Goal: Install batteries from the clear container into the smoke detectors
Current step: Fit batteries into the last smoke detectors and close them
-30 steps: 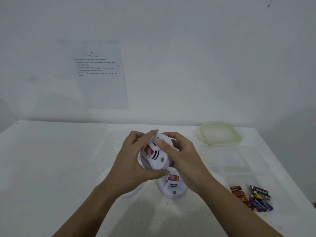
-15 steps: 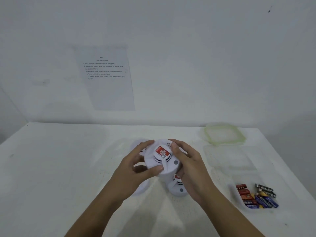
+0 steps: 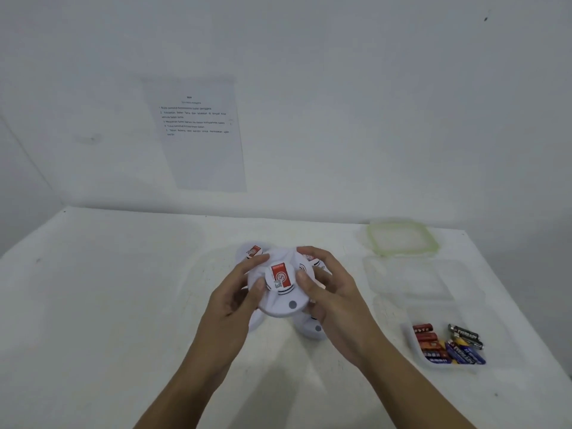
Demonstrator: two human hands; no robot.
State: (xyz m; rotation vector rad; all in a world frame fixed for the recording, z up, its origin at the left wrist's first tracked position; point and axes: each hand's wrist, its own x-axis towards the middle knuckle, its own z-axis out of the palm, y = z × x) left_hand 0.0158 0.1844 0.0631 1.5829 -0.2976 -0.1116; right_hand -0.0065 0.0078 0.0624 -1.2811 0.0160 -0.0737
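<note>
Left hand (image 3: 235,294) and right hand (image 3: 335,300): I am gripping one white smoke detector (image 3: 280,294) between both, red label up, above the table (image 3: 123,305). A second detector (image 3: 252,252) is lying at 11 o'clock, a third detector (image 3: 313,331) at 5 o'clock. The clear container (image 3: 409,281) is sitting at 4 o'clock, with batteries (image 3: 448,346) lying in its nearest compartment. Its green-rimmed lid (image 3: 376,246) is lying at 2 o'clock, and a printed sheet (image 3: 201,150) is hanging at 12 o'clock.

Both forearms (image 3: 198,360) and hands (image 3: 230,300) (image 3: 335,300) are bare.
</note>
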